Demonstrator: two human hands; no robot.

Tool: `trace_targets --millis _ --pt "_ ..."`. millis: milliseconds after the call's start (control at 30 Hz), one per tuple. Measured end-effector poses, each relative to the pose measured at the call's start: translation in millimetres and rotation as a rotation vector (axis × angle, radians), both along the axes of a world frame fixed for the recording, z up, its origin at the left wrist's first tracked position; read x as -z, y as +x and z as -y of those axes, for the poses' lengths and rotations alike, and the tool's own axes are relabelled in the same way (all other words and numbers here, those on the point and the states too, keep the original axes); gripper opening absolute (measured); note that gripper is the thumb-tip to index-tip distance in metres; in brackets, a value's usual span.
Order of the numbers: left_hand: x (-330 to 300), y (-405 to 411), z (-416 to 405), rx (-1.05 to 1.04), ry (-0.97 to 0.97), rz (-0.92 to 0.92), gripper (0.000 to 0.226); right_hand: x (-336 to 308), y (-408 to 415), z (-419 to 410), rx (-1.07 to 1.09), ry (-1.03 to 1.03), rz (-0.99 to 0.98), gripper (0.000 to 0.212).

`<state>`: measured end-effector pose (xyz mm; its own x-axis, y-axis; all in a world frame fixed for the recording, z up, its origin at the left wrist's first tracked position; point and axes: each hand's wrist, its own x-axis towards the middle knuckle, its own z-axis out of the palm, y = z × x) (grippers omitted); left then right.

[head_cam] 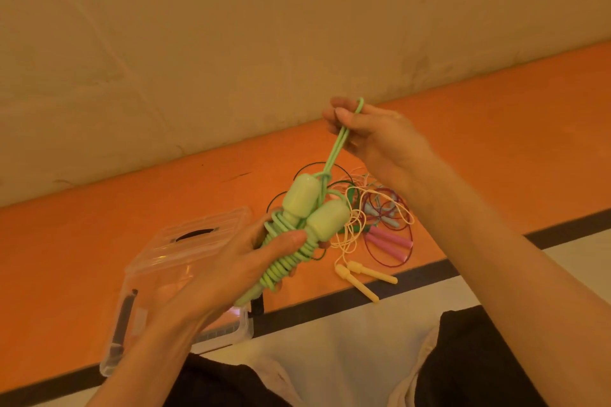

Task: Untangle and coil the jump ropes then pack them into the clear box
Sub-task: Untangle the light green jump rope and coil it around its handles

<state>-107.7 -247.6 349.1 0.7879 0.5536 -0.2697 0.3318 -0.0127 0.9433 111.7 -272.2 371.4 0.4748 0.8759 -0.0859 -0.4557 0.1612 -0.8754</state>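
My left hand point(231, 268) grips a light green jump rope point(310, 211), its two handles side by side with the cord wound in tight coils around their lower part. A doubled loop of the same green cord runs up and right to my right hand point(373, 135), which pinches its end taut. Behind, on the orange floor, lies a tangle of other ropes point(373, 208): one with pink handles point(390, 243), one with pale yellow handles point(363, 276), one with blue handles point(380, 213). The clear box point(139, 307) sits at lower left, partly hidden by my left arm.
A beige wall point(231, 43) rises just behind the orange floor strip. A dark line point(413, 277) borders the orange area, with a white surface nearer me. My knees in dark fabric point(479, 360) fill the bottom edge.
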Motion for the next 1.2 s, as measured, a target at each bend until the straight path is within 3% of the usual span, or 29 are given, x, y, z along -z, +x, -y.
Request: trace_targets --millis 167,333,600,700,800,1033,1200 --pt "-4 -9 -10 -0.116 0.059 0.091 0.032 -1 -18 -7 -0.082 -0.018 0.248 0.02" --pt "23 -11 -17 -0.232 -0.053 0.103 0.046 9 -28 -12 -0.3 -0.167 0.504 0.026" --pt "69 -14 -20 -0.21 -0.191 0.145 0.051 42 -47 -25 -0.362 -0.315 0.593 0.006" --pt "85 -17 -21 -0.225 -0.162 0.135 0.038 56 -49 -30 -0.422 -0.46 0.71 0.008" --pt "103 -16 -24 -0.279 -0.22 0.151 0.027 70 -52 -37 -0.391 -0.47 0.621 0.006" --pt "124 -6 -26 -0.313 -0.261 0.271 0.028 83 -35 -58 0.019 -0.417 0.355 0.009" --pt "130 1 -24 -0.318 -0.297 0.288 0.037 92 -32 -60 0.056 -0.445 0.272 0.008"
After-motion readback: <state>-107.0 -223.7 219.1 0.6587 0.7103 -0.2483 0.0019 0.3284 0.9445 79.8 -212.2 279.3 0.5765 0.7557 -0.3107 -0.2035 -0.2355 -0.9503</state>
